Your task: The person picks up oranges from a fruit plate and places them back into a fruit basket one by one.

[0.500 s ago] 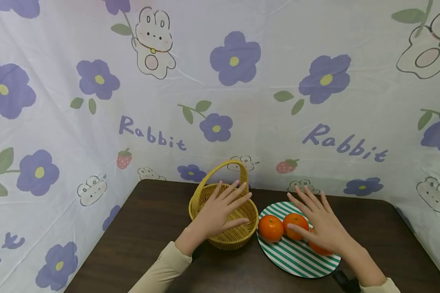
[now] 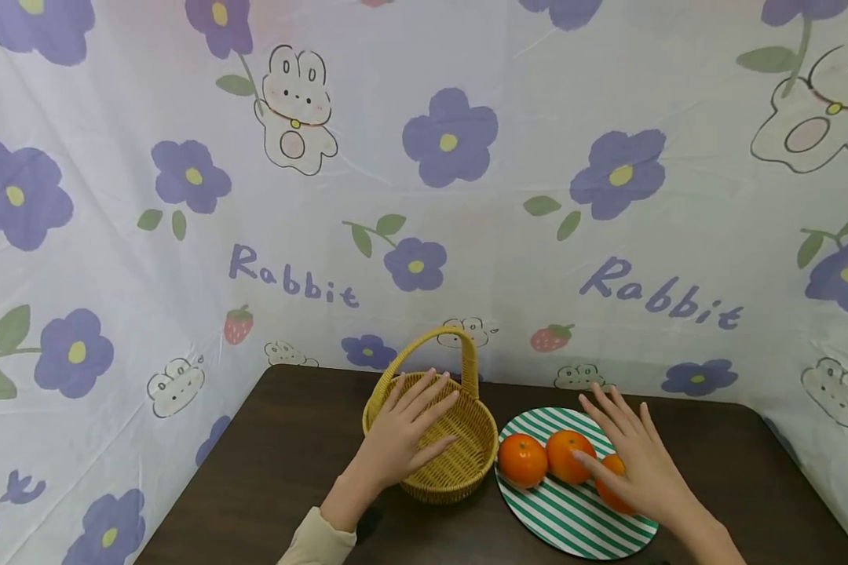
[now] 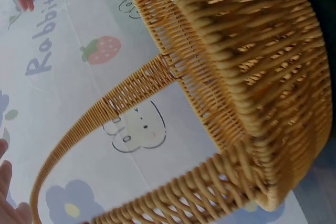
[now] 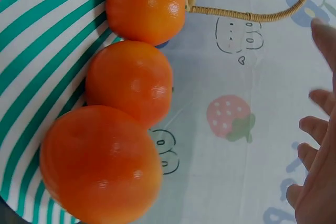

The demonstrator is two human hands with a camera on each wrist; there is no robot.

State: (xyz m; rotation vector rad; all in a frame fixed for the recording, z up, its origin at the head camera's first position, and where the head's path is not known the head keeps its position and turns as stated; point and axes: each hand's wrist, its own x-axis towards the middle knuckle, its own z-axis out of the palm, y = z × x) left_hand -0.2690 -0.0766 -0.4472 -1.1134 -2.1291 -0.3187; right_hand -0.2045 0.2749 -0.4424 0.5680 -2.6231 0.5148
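Observation:
A yellow wicker basket (image 2: 475, 439) with an arched handle stands on the dark table, its inside bare where visible. My left hand (image 2: 400, 434) hovers over its left part, fingers spread and holding nothing. To the basket's right lies a round green-and-white striped plate (image 2: 558, 522) bearing three oranges. The left orange (image 2: 522, 461) and middle orange (image 2: 569, 456) show well, while the right orange (image 2: 613, 486) is partly hidden behind my right hand (image 2: 643, 463). That hand has spread fingers and holds nothing. All three oranges form a row in the right wrist view.
Dark brown wood covers the tabletop (image 2: 254, 486). Behind and beside it hangs a white cloth (image 2: 509, 235) printed with purple flowers, rabbits and strawberries. The plate sits right against or very near the basket's right side.
Both hands stay spread; the left has drawn slightly left and back from the basket's middle, and the right has shifted slightly right, uncovering more of the right orange. The head view has tilted up slightly.

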